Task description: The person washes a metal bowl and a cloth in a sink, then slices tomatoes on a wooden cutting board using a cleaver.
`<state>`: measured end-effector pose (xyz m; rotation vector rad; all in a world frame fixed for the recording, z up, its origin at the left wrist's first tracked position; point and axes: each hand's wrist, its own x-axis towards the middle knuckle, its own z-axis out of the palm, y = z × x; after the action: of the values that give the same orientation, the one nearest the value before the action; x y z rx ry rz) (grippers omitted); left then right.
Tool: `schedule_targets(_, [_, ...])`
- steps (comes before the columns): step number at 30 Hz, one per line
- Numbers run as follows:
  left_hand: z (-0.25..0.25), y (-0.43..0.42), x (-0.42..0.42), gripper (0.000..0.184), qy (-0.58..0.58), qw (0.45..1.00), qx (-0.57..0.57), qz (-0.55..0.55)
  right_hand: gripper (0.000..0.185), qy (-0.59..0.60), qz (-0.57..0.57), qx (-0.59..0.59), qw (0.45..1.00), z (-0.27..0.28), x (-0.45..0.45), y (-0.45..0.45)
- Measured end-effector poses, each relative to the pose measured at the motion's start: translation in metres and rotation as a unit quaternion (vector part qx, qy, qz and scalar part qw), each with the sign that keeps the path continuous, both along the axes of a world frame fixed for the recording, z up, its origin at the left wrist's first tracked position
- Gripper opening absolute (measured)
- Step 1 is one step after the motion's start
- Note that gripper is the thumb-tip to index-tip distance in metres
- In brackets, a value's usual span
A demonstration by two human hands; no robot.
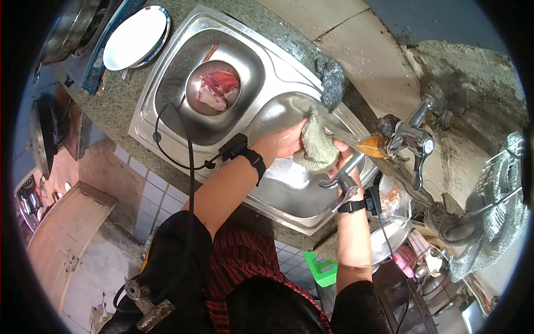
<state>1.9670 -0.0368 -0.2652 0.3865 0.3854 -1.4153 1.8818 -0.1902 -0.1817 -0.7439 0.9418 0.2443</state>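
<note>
A greenish-grey cloth is held between my two hands over the right basin of the steel sink. My left hand grips its left side, with the fingers partly behind the cloth. On the other side my right hand holds the cloth's right edge, partly hidden by a metal tap spout. Water runs from an orange-brown tap nozzle toward the cloth. Raw red meat lies in a round metal bowl in the left basin.
White dishes stand on the counter at the upper left. Dark scouring mesh rests behind the sink. A chrome tap juts from the wall. Cables hang by both wrists. At the right is a wire rack; a green plastic piece lies below.
</note>
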Motion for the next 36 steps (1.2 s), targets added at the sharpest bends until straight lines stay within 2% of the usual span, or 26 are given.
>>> schedule_targets(1, [0.003,-0.001,0.001,0.040,-0.001,1.000,-0.009,0.021,0.050,-0.011,0.005,0.013,1.000,0.001,0.001,0.002])
schedule_targets(2, [0.005,-0.002,0.002,0.041,-0.068,0.995,0.065,0.024,0.050,-0.022,0.010,0.027,0.999,0.002,0.003,0.003])
schedule_targets(3, [0.007,-0.002,0.003,0.041,-0.068,0.995,0.064,0.022,0.047,-0.016,-0.012,0.011,1.000,-0.002,0.003,0.004])
schedule_targets(5, [0.035,0.000,0.016,0.042,-0.115,0.961,0.242,0.073,0.044,-0.010,-0.034,-0.006,0.999,0.001,0.003,0.004])
schedule_targets(7, [0.038,0.003,0.020,0.039,-0.103,0.958,0.249,0.101,0.045,0.009,-0.013,-0.056,0.998,0.010,0.004,0.005])
schedule_targets(9, [0.049,0.015,0.029,0.035,-0.302,0.889,0.328,-0.106,0.050,0.011,-0.009,-0.013,1.000,-0.005,-0.003,-0.012])
schedule_targets(12, [0.015,0.031,0.024,0.034,-0.307,0.918,0.241,-0.069,0.058,-0.001,0.001,-0.029,1.000,-0.025,-0.012,-0.027])
schedule_targets(14, [0.041,0.034,0.030,0.032,-0.304,0.927,0.218,-0.041,0.060,-0.001,0.146,-0.220,0.965,0.015,0.009,-0.014])
schedule_targets(15, [0.052,0.036,0.033,0.030,-0.300,0.934,0.195,-0.012,0.060,-0.002,0.146,-0.220,0.964,0.025,0.013,-0.011])
schedule_targets(17, [0.052,0.039,0.038,0.029,-0.335,0.924,0.181,-0.024,0.061,-0.104,0.253,-0.200,0.941,0.036,0.017,-0.009])
schedule_targets(18, [0.051,0.041,0.041,0.027,-0.370,0.913,0.166,-0.035,0.059,-0.041,0.425,-0.303,0.852,0.021,0.011,-0.027])
schedule_targets(19, [0.044,0.043,0.045,0.027,-0.370,0.913,0.165,-0.036,0.059,-0.040,0.424,-0.304,0.852,0.013,0.010,-0.040])
schedule_targets(20, [0.035,0.044,0.048,0.027,-0.433,0.867,0.238,-0.070,0.050,-0.037,0.472,-0.337,0.814,0.007,0.011,-0.052])
schedule_targets(21, [0.026,0.044,0.050,0.027,-0.491,0.808,0.309,-0.102,0.044,-0.056,0.450,-0.351,0.819,-0.004,0.009,-0.059])
schedule_targets(22, [0.028,0.043,0.050,0.027,-0.492,0.808,0.309,-0.100,0.038,-0.075,0.429,-0.365,0.823,-0.005,0.013,-0.060])
schedule_targets(23, [0.030,0.040,0.049,0.028,-0.410,0.870,0.267,-0.058,0.032,-0.095,0.407,-0.378,0.826,-0.006,0.018,-0.060])
schedule_targets(24, [0.033,0.038,0.046,0.029,-0.322,0.921,0.220,-0.014,0.040,-0.104,0.252,-0.259,0.927,-0.005,0.016,-0.059])
schedule_targets(25, [0.039,0.033,0.041,0.029,-0.322,0.921,0.220,-0.014,0.048,-0.107,0.084,-0.127,0.982,0.005,0.023,-0.050])
schedule_targets(26, [0.044,0.028,0.035,0.028,-0.323,0.923,0.207,-0.025,0.063,-0.140,0.132,-0.134,0.972,-0.006,0.024,-0.050])
schedule_targets(28, [0.049,0.017,0.019,0.027,-0.288,0.946,0.144,-0.031,0.054,-0.194,0.164,-0.198,0.947,-0.025,0.016,-0.033])
schedule_targets(31, [0.087,0.003,0.014,0.028,-0.294,0.950,0.091,-0.050,0.054,-0.255,0.140,-0.115,0.950,-0.024,0.025,-0.005])
schedule_targets(32, [0.086,0.002,0.015,0.030,-0.356,0.925,0.100,-0.086,0.059,-0.208,0.276,-0.248,0.905,-0.025,0.024,-0.010])
schedule_targets(33, [0.080,0.004,0.017,0.030,-0.356,0.925,0.099,-0.086,0.064,-0.153,0.401,-0.372,0.823,-0.027,0.023,-0.013])
schedule_targets(34, [0.068,0.009,0.022,0.030,-0.360,0.918,0.130,-0.104,0.057,-0.123,0.304,-0.317,0.890,-0.034,0.011,-0.011])
schedule_targets(35, [0.064,0.013,0.028,0.030,-0.363,0.910,0.161,-0.121,0.057,-0.123,0.304,-0.318,0.889,-0.030,0.008,-0.014])
schedule_targets(36, [0.061,0.017,0.034,0.030,-0.365,0.909,0.162,-0.120,0.056,0.008,0.256,-0.274,0.927,-0.026,0.006,-0.020])
